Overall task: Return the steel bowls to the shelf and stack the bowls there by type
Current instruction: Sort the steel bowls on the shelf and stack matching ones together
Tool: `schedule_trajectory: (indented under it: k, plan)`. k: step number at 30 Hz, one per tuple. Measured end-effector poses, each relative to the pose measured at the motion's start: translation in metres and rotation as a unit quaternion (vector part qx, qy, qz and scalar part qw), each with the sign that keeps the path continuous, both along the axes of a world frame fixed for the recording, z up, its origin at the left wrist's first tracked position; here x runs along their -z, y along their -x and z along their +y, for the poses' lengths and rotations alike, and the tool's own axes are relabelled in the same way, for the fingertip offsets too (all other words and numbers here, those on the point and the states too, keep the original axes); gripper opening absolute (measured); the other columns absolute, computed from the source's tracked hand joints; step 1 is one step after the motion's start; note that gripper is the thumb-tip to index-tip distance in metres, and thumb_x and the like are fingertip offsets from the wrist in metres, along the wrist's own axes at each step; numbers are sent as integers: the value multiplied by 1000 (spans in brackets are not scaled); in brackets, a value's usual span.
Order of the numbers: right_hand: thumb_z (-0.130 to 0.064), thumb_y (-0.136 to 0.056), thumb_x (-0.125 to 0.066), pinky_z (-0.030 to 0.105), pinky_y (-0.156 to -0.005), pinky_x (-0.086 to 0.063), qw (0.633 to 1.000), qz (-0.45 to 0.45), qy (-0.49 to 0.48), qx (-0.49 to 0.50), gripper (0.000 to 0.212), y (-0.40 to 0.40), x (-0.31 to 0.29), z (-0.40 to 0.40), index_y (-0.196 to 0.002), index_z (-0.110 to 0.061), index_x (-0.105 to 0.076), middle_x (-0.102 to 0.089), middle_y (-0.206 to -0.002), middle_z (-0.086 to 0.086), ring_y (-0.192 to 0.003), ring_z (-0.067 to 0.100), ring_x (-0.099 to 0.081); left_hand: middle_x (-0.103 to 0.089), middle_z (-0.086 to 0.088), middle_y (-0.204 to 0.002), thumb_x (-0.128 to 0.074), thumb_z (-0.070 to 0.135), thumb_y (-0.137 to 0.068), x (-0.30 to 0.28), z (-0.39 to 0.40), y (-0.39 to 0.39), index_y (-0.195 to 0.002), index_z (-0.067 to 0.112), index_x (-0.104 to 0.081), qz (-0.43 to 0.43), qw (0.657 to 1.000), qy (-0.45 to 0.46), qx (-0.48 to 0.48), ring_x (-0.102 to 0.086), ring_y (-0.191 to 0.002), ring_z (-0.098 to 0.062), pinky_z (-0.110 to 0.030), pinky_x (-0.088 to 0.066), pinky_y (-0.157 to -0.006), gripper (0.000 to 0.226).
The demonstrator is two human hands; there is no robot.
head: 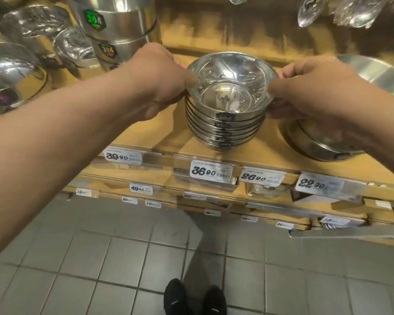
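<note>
A stack of several nested steel bowls stands on the yellow shelf, near its front edge above the 36.90 price tag. My left hand grips the left rim of the top bowl, thumb inside the rim and fingers round the outside. On the opposite side my right hand grips the right rim the same way. Each bowl in the stack carries a dark sticker facing me.
To the right, partly under my right arm, lies another steel bowl stack, with a large steel basin behind it. Tall steel pots and lidded pans stand at the left. Ladles hang above. Lower shelves and tiled floor lie below.
</note>
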State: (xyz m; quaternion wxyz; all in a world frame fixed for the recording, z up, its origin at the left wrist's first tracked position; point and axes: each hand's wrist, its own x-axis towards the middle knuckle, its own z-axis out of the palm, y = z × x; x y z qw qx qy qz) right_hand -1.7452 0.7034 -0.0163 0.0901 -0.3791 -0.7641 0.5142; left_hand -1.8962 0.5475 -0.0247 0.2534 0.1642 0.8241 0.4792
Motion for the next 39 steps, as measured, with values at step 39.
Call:
schedule_trajectory:
  k: [39]
  plan:
    - [-18, -92, -60, 22, -51, -59, 993, -37, 115, 6, 17, 4, 7, -2, -99, -6, -69, -76, -102, 14, -76, 19, -69, -67, -4, -76, -59, 6, -90, 2, 7, -13, -87, 8, -65, -37, 997, 66, -3, -65, -65, -15, -26, -62, -67, 7]
